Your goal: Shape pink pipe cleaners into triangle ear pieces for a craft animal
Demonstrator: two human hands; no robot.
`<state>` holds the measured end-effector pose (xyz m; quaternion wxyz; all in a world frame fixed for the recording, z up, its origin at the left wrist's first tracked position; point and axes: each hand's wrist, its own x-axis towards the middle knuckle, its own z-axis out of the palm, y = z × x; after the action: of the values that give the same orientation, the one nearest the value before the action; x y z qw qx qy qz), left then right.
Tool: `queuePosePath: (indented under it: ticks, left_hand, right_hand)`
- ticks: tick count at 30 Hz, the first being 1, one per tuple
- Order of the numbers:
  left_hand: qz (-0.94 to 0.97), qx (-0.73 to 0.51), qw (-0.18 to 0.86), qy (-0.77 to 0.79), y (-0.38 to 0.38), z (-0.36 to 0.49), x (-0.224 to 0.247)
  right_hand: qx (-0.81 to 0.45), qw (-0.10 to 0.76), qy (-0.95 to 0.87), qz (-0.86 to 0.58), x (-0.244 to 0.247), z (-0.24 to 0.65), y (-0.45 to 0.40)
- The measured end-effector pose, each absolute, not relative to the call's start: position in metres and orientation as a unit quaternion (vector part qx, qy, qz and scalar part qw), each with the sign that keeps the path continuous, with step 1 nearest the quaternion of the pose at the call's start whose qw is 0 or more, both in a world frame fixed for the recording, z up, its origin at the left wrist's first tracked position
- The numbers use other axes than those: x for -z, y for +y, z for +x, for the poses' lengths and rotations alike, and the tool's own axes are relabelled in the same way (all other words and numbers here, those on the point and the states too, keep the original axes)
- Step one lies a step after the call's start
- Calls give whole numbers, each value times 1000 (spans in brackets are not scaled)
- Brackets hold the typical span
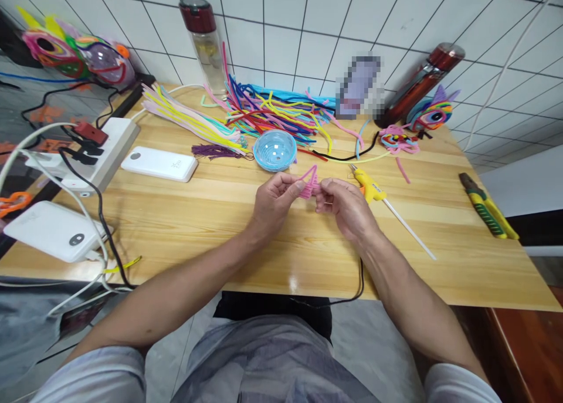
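Note:
Between my hands, just in front of a blue bowl [275, 151], is a pink pipe cleaner piece [310, 186] bent into close folds, with a pointed loop sticking up. My left hand [275, 200] pinches its left side between thumb and fingers. My right hand [345, 206] has its thumb and forefinger closed on the right end of the same piece. Right of my right hand lies a yellow glue gun [368, 184] with a white glue stick [409, 228] in its back.
Colourful pipe cleaners [281, 112] lie along the back. Two bottles [204, 45] stand near the wall. Power banks [159, 164] and a power strip [108, 151] are at left, pliers [486, 206] at right. A black cable [361, 274] hangs over the front edge.

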<state>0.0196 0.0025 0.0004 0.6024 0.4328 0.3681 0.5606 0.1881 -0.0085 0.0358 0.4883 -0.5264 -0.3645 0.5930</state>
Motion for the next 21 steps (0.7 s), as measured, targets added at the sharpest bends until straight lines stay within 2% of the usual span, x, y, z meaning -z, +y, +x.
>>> queuePosePath:
  ticks: [8,12,14,17,21]
  left_hand:
    - [419,-568,593,388,3,21,1]
    - [374,-567,629,378,4,22,5]
    - [351,-566,647,371,4,22,5]
    - [330,-568,659,366,4,23,3]
    - [319,-566,668,362,3,23,0]
  right_hand:
    - [-646,488,-333,-484,-33,186,-9]
    - [-600,508,-386,-483,-24,184,-11]
    - [-513,516,-460,-509,-19,185,-12]
    - [-291,532,-587,-536,-16,189,-14]
    - [-14,497,-706,-503,-15,192,-13]
